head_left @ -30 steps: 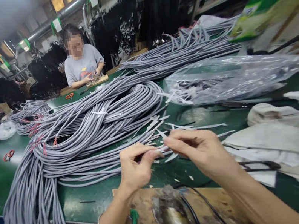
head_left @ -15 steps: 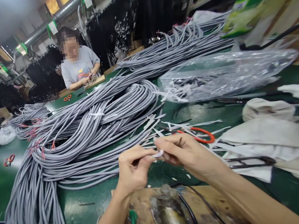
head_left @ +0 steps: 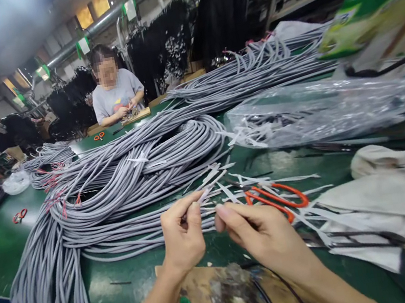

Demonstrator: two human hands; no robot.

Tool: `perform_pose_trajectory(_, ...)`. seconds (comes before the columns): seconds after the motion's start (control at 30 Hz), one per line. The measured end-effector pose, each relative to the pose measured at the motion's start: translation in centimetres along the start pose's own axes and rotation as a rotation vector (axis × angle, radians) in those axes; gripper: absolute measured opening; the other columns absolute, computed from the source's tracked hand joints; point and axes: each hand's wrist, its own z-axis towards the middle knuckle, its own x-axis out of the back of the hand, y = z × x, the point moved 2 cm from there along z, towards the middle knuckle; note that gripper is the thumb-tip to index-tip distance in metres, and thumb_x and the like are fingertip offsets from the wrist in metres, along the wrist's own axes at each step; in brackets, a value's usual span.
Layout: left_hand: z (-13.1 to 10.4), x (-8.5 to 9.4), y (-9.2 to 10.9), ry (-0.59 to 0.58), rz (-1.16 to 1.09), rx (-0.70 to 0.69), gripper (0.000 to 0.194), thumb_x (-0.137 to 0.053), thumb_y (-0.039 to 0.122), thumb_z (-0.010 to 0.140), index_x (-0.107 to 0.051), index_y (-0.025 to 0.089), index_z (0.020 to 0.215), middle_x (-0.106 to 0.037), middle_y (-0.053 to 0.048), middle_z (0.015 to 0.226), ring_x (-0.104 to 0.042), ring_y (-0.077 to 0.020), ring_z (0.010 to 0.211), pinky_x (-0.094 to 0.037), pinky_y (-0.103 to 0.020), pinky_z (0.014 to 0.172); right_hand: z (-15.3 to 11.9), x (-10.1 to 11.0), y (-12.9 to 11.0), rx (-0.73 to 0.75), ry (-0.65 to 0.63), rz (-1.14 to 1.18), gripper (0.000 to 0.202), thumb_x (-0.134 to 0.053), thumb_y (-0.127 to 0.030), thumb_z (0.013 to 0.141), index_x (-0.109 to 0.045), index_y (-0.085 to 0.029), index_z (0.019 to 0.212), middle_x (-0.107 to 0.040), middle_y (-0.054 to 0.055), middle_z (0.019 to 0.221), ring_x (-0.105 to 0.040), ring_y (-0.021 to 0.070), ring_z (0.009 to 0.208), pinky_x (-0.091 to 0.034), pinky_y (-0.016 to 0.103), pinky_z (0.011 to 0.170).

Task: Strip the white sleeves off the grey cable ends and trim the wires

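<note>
My left hand (head_left: 183, 235) is closed in a pinch, with a thin white strip (head_left: 203, 194) between its thumb and forefinger. Just to the right, my right hand (head_left: 262, 227) is also pinched, its fingertips around something too small to make out. A gap shows between the two hands. Behind the right hand lie scissors (head_left: 296, 199) with orange handles, among loose white strips (head_left: 228, 192). Grey cables (head_left: 121, 222) run in long loops across the bench, left of and beyond my hands.
Below my hands is a wooden board (head_left: 193, 282) with a lumpy, stained block (head_left: 235, 301) on it. Pliers (head_left: 372, 238) and pale cloth (head_left: 391, 192) lie at right, a clear plastic bag (head_left: 327, 105) behind. Across the green bench (head_left: 108, 286) a person (head_left: 118, 95) works.
My hands have come apart; the white strip that curled between them now points up and away from the left fingers. The view has shifted slightly, and the scissors show more fully.
</note>
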Motion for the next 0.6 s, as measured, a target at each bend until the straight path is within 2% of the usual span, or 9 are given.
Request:
perform_pose_trajectory(0.27,-0.1,-0.2,0.2,-0.006,0.012,-0.018,0.029,-0.044,0.025,0.091,-0.07,0.014,0.099,-0.072,-0.009,0.096,-0.066,-0.0159,0.082,-0.051,-0.023,0.074,-0.3,0.2,0.3,0.006,0.044,-0.004,0.043,-0.039,-0.041,0.09,-0.047,-0.019,0.054,-0.036,-0.004,0.043,-0.036,0.0084,0.041,-0.027,0.023,0.041)
perform_pose_trajectory(0.47,-0.2,-0.2,0.1,-0.009,0.033,-0.001,0.031,-0.045,0.027,0.091,-0.07,0.013,0.1,-0.072,-0.011,0.092,-0.065,-0.0166,0.072,-0.053,-0.028,0.073,-0.2,0.0,0.0,0.02,0.064,-0.048,0.044,-0.039,-0.041,0.09,-0.044,-0.02,0.051,-0.034,-0.004,0.04,-0.037,0.0098,0.04,-0.028,0.024,0.042)
perform_pose_trajectory(0.6,-0.4,-0.4,0.0,-0.03,0.049,-0.008,0.03,-0.046,0.026,0.09,-0.07,0.013,0.101,-0.073,-0.011,0.091,-0.066,-0.0168,0.068,-0.055,-0.031,0.076,-0.1,0.0,-0.7,0.019,0.13,-0.112,0.042,-0.039,-0.037,0.089,-0.039,-0.021,0.05,-0.035,-0.003,0.04,-0.035,0.0096,0.038,-0.029,0.025,0.042)
